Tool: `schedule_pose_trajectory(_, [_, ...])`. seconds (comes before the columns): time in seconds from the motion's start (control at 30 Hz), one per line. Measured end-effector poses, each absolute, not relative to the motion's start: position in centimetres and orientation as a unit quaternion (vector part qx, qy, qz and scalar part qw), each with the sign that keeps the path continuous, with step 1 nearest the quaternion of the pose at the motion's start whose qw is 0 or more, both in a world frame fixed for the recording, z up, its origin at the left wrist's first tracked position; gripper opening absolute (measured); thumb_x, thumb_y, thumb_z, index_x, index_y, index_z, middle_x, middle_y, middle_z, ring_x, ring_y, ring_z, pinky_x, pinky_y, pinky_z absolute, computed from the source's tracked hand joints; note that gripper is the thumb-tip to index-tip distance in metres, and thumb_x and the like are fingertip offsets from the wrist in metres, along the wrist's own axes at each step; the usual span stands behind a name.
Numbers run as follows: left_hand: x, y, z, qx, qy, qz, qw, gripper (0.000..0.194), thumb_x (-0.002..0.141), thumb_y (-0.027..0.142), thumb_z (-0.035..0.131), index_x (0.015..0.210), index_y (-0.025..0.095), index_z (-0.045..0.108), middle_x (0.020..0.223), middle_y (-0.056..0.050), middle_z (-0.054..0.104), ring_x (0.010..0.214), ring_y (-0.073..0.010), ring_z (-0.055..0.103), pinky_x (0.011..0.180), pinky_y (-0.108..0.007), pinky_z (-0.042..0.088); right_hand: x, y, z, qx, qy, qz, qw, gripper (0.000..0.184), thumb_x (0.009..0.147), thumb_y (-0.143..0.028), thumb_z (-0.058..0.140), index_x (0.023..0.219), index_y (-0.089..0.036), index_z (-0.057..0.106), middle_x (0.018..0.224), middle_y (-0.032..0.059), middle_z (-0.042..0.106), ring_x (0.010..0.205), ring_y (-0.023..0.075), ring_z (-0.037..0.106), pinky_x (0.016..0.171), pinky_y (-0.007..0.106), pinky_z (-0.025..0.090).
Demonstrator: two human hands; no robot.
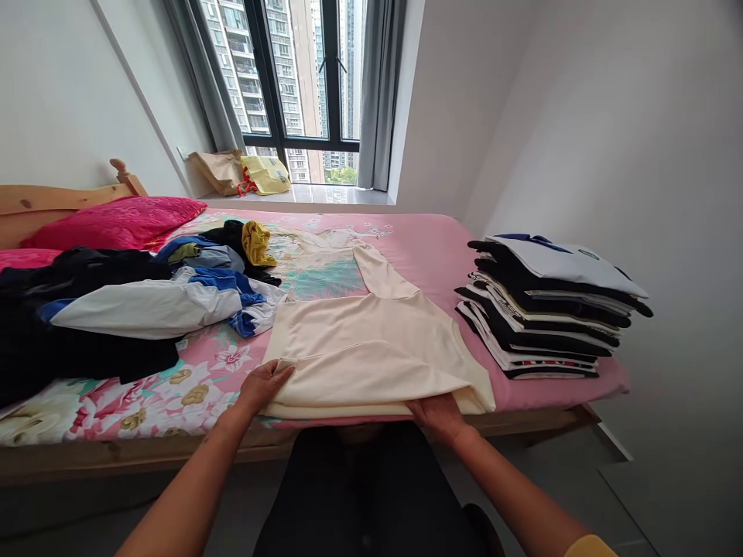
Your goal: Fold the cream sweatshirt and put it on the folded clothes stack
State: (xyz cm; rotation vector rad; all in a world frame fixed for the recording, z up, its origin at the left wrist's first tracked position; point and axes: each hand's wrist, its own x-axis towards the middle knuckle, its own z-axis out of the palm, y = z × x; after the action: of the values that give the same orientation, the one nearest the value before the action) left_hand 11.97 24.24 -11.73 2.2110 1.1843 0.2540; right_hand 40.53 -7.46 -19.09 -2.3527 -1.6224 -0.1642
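Note:
A cream garment [371,348] lies partly folded on the bed's near edge, one sleeve stretching away toward the window. My left hand [264,384] pinches its near left corner, fingers closed on the cloth. My right hand [439,414] grips the folded near edge at the right, with the fingers tucked under the fabric. Both forearms reach in from below.
A pile of unfolded clothes [133,302] in black, white, blue and yellow covers the bed's left side beside a pink pillow [116,220]. A stack of folded shirts [546,309] stands at the bed's right corner, close to the wall. Paper bags [241,172] sit on the window sill.

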Motion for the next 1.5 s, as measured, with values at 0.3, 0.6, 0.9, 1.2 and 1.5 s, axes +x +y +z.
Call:
schedule_pose_trajectory(0.3, [11.4, 25.1, -11.6, 0.871, 0.427, 0.105, 0.221, 0.042, 0.078, 0.061, 0.044, 0.07, 0.022, 0.055, 0.066, 0.002, 0.06, 0.068, -0.0161, 0.054, 0.06, -0.024, 0.032, 41.0, -12.1, -20.5, -0.842, -0.53, -0.069, 0.071, 0.052, 0.087, -0.051, 0.042, 0.123, -0.016, 0.056, 0.119, 0.0141, 0.058, 0.115, 0.0343, 0.046, 0.103, 0.053, 0.026])
schedule_pose_trajectory(0.6, [12.0, 25.0, -11.5, 0.869, 0.459, 0.082, 0.167, 0.036, 0.078, 0.056, 0.047, 0.082, 0.024, 0.062, 0.076, -0.004, 0.067, 0.077, -0.0226, 0.062, 0.063, -0.027, 0.037, 40.2, -14.3, -21.3, -0.857, -0.5, -0.101, 0.076, 0.054, 0.076, -0.03, 0.05, 0.129, -0.017, 0.048, 0.125, 0.014, 0.055, 0.122, 0.0342, 0.041, 0.108, 0.052, 0.02])
schedule_pose_trajectory(0.9, [12.0, 20.9, -10.8, 0.869, 0.348, 0.318, 0.154, 0.034, 0.082, 0.02, 0.038, 0.104, 0.021, 0.063, 0.113, -0.009, 0.063, 0.112, -0.0222, 0.054, 0.104, -0.033, 0.035, 36.1, -11.4, -10.9, -0.814, -0.499, -0.045, 0.293, 0.029, 0.093, -0.033, 0.038, 0.082, -0.021, 0.062, 0.084, 0.0074, 0.065, 0.084, 0.0218, 0.058, 0.08, 0.037, 0.044])
schedule_pose_trajectory(1.2, [18.3, 17.7, -12.3, 0.933, 0.282, 0.13, 0.179, 0.043, 0.084, 0.035, 0.046, 0.123, 0.023, 0.058, 0.14, -0.012, 0.047, 0.136, -0.0311, 0.032, 0.112, -0.056, 0.001, 32.5, 4.0, -12.5, -0.776, -0.596, 0.04, 0.204, 0.049, 0.092, -0.038, 0.037, 0.136, -0.015, 0.043, 0.146, 0.0092, 0.037, 0.138, 0.0247, 0.024, 0.113, 0.049, 0.013])
schedule_pose_trajectory(1.5, [15.5, 19.7, -14.2, 0.926, 0.377, 0.021, 0.025, 0.072, 0.082, 0.059, 0.04, 0.14, 0.017, 0.039, 0.152, -0.01, 0.027, 0.141, -0.0329, 0.016, 0.111, -0.056, -0.001, 43.1, -2.3, -16.6, -0.89, -0.441, 0.097, 0.065, 0.063, 0.093, -0.052, 0.021, 0.146, -0.019, 0.024, 0.154, 0.0037, 0.017, 0.142, 0.0205, 0.01, 0.114, 0.049, 0.002])
